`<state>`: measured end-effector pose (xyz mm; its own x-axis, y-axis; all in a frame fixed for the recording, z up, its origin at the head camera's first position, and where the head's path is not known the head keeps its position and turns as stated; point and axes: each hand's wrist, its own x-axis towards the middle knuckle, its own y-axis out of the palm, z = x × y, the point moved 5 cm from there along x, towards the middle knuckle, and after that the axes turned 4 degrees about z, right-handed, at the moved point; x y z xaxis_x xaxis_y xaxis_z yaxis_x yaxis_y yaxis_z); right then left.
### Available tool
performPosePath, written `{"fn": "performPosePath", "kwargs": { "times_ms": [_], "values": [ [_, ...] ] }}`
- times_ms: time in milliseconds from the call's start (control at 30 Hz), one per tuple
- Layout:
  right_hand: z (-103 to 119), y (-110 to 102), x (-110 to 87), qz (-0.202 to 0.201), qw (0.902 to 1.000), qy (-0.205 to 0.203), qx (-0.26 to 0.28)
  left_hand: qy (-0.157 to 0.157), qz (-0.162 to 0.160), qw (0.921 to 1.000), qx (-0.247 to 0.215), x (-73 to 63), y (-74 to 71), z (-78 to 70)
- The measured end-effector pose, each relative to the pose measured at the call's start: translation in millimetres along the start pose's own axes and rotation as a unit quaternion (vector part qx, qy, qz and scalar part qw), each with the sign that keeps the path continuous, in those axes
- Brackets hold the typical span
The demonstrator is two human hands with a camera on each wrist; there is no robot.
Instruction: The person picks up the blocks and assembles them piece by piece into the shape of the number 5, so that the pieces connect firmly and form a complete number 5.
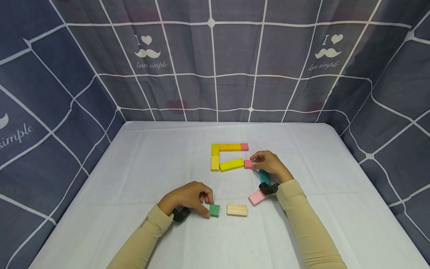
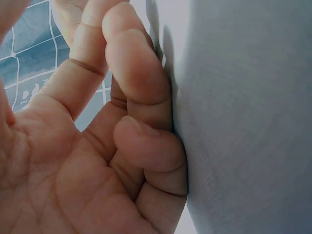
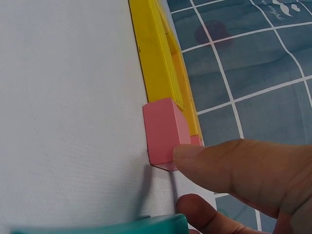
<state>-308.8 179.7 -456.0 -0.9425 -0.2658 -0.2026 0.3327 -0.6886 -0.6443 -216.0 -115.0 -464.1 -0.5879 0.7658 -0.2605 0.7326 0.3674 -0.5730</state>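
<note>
My left hand (image 1: 192,194) is at a small green block (image 1: 214,210), thumb at its near left corner and index fingertip at its far left corner. The left wrist view shows the other fingers (image 2: 146,146) curled against the white cloth; the green block is hidden there. My right hand (image 1: 270,164) is beside a pink block (image 1: 248,164) that stands at the end of a bright yellow block (image 1: 231,165). In the right wrist view one fingertip touches the edge of this pink block (image 3: 161,131), while another finger stays apart from it.
Yellow blocks (image 1: 215,157) and an orange-yellow block (image 1: 230,147) form a bracket ending in another pink block (image 1: 244,147). Under my right wrist lie a teal block (image 1: 264,177) and a light pink block (image 1: 257,198). A pale wooden block (image 1: 237,210) lies right of the green one.
</note>
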Motion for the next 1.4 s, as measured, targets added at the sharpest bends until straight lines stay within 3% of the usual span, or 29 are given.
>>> {"fn": "performPosePath", "kwargs": {
  "times_ms": [433, 767, 1067, 1400],
  "values": [
    [-1, 0, -1.9, -0.001, 1.0, 0.008, 0.002, 0.005, 0.001, 1.0, 0.004, 1.7, 0.0, 1.1],
    [-1, -5, -16.0, -0.003, 0.9997, 0.011, 0.021, 0.0, 0.002, 1.0, 0.005, 2.1, -0.3, 1.4],
    [-7, -13, -28.5, 0.001, 0.999, -0.032, 0.031, -0.002, 0.001, 1.0, 0.007, 2.7, 0.1, 3.1],
    [-15, -26, -40.5, 0.033, 0.9971, -0.057, 0.04, -0.001, -0.001, 1.0, 0.006, 1.7, 0.8, 3.8]
  ]
}}
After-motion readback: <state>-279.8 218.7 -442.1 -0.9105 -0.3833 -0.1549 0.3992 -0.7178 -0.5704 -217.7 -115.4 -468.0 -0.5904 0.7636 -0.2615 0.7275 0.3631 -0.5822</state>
